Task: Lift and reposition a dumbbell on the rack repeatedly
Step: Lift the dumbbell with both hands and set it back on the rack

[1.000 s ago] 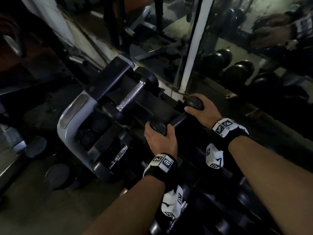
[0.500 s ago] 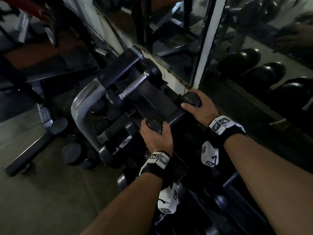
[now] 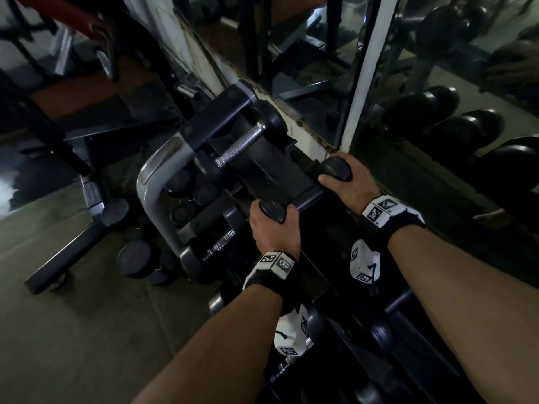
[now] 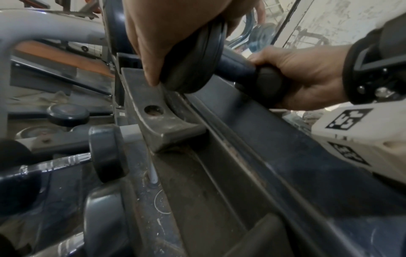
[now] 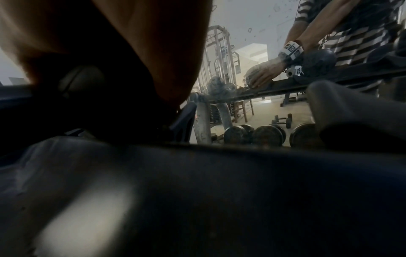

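A small black dumbbell [image 3: 309, 201] lies across the top tier of the dark rack [image 3: 271, 170], its handle showing between my two hands. My left hand [image 3: 274, 225] grips the near head [image 4: 193, 57], fingers curled over it just above the rack's cradle [image 4: 162, 121]. My right hand [image 3: 347, 182] grips the far head [image 4: 270, 83] by the mirror. In the right wrist view my right hand [image 5: 123, 52] fills the upper left, with the dark head [image 5: 83, 81] under it.
A second dumbbell with a chrome handle [image 3: 242, 147] rests further left on the same tier. Lower tiers hold more dumbbells [image 4: 105, 153]. A mirror [image 3: 437, 83] runs along the rack's back. Loose weights [image 3: 137, 258] and a bench leg [image 3: 70, 249] lie on the floor at left.
Both hands keep the same hold on the dumbbell's heads. My view has shifted, so the rack and hands sit a little further right and lower in the frame.
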`<action>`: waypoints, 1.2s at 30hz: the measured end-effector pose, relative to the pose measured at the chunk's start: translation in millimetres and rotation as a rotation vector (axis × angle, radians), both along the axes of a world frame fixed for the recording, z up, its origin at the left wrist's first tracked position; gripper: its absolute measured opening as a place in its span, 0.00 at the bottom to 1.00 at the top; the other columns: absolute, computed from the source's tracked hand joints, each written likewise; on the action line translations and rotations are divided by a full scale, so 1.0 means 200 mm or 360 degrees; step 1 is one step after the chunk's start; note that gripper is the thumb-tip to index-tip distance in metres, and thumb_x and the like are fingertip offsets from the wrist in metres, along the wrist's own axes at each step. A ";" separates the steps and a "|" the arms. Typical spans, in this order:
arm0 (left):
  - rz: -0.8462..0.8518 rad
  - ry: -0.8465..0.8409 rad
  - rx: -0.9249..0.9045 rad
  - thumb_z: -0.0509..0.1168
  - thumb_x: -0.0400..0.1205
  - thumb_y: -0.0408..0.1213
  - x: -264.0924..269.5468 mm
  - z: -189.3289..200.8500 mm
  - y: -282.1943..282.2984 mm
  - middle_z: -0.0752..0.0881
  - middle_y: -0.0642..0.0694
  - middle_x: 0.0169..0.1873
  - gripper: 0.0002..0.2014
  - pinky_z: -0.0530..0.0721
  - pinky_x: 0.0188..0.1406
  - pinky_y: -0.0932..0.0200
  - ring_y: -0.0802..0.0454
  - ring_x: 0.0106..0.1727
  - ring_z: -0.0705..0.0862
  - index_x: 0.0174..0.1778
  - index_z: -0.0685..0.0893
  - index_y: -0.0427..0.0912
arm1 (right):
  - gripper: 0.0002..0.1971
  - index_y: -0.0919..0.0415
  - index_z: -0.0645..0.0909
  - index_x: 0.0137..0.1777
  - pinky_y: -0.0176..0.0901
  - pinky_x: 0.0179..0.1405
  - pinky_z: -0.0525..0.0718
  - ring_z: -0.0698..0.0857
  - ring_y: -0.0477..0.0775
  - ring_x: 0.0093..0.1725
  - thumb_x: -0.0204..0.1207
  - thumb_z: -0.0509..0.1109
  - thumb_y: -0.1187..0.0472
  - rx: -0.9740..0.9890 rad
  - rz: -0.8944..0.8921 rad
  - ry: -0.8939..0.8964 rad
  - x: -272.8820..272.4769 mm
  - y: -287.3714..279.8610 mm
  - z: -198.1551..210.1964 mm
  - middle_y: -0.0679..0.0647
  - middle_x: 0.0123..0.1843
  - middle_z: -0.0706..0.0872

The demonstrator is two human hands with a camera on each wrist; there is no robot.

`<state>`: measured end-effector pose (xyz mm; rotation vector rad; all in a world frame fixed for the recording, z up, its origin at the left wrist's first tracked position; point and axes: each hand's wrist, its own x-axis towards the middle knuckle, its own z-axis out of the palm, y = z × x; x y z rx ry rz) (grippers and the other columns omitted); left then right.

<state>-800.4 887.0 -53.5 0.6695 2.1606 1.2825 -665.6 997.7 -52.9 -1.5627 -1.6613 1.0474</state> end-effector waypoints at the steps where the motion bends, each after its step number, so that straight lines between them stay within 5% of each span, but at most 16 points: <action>1: -0.0002 -0.0005 -0.0017 0.74 0.71 0.52 0.00 0.01 0.00 0.85 0.45 0.61 0.30 0.83 0.63 0.45 0.44 0.61 0.84 0.66 0.78 0.44 | 0.25 0.53 0.79 0.69 0.36 0.59 0.72 0.82 0.53 0.62 0.73 0.80 0.54 -0.0014 -0.0001 -0.0021 0.00 0.00 0.01 0.52 0.63 0.84; 6: -0.0113 0.0017 -0.0121 0.77 0.73 0.53 -0.05 0.09 -0.03 0.82 0.42 0.69 0.38 0.78 0.65 0.53 0.42 0.69 0.80 0.76 0.73 0.41 | 0.40 0.48 0.69 0.82 0.42 0.72 0.72 0.77 0.58 0.76 0.71 0.80 0.44 -0.0164 0.0007 -0.0219 0.03 -0.05 0.08 0.53 0.77 0.78; 9: -0.0150 0.0040 -0.0066 0.75 0.76 0.51 -0.06 0.17 -0.08 0.77 0.40 0.75 0.43 0.74 0.70 0.53 0.41 0.75 0.76 0.82 0.65 0.39 | 0.41 0.49 0.68 0.82 0.40 0.71 0.70 0.77 0.59 0.77 0.70 0.80 0.43 -0.0222 -0.0033 -0.0297 0.10 -0.13 0.15 0.54 0.78 0.78; 14: -0.0221 0.0178 0.0100 0.72 0.79 0.41 -0.05 0.26 -0.27 0.79 0.41 0.68 0.27 0.74 0.67 0.53 0.42 0.69 0.78 0.73 0.74 0.41 | 0.44 0.52 0.75 0.76 0.51 0.71 0.77 0.81 0.63 0.73 0.63 0.75 0.29 -0.0214 -0.0247 -0.0537 0.26 -0.33 0.31 0.54 0.70 0.85; 17: -0.0389 0.0193 0.0156 0.70 0.78 0.38 -0.02 0.31 -0.38 0.80 0.44 0.63 0.20 0.76 0.62 0.54 0.44 0.63 0.80 0.67 0.78 0.43 | 0.37 0.54 0.77 0.74 0.49 0.69 0.76 0.81 0.63 0.72 0.70 0.76 0.35 -0.0223 -0.0389 -0.0622 0.33 -0.54 0.39 0.55 0.70 0.85; 21: -0.0765 0.0147 0.0158 0.69 0.81 0.38 0.04 0.37 -0.49 0.80 0.45 0.64 0.19 0.66 0.49 0.66 0.49 0.58 0.80 0.68 0.78 0.44 | 0.37 0.55 0.75 0.78 0.47 0.67 0.77 0.80 0.64 0.72 0.73 0.74 0.37 -0.0287 -0.0508 -0.0698 0.38 -0.81 0.44 0.57 0.75 0.82; 24: -0.0975 0.0140 0.0103 0.68 0.82 0.42 0.10 0.37 -0.59 0.79 0.45 0.66 0.20 0.66 0.49 0.64 0.53 0.53 0.75 0.70 0.77 0.44 | 0.36 0.54 0.75 0.78 0.47 0.67 0.77 0.81 0.63 0.72 0.73 0.74 0.36 -0.0321 -0.0607 -0.0724 0.40 -1.01 0.44 0.57 0.75 0.82; 28: -0.1092 0.0073 -0.0024 0.67 0.83 0.45 0.18 0.36 -0.73 0.78 0.45 0.68 0.22 0.67 0.49 0.61 0.48 0.61 0.80 0.73 0.75 0.45 | 0.33 0.53 0.75 0.78 0.46 0.68 0.76 0.81 0.62 0.73 0.76 0.74 0.40 -0.0362 -0.0619 -0.0741 0.41 -1.20 0.44 0.56 0.74 0.83; 36: -0.0956 0.0107 -0.0040 0.68 0.82 0.49 0.30 0.36 -0.77 0.78 0.43 0.69 0.24 0.77 0.60 0.54 0.44 0.66 0.80 0.72 0.77 0.44 | 0.26 0.53 0.80 0.71 0.42 0.55 0.73 0.84 0.62 0.67 0.77 0.72 0.41 -0.0318 -0.0448 -0.0851 0.53 -1.12 0.45 0.56 0.67 0.86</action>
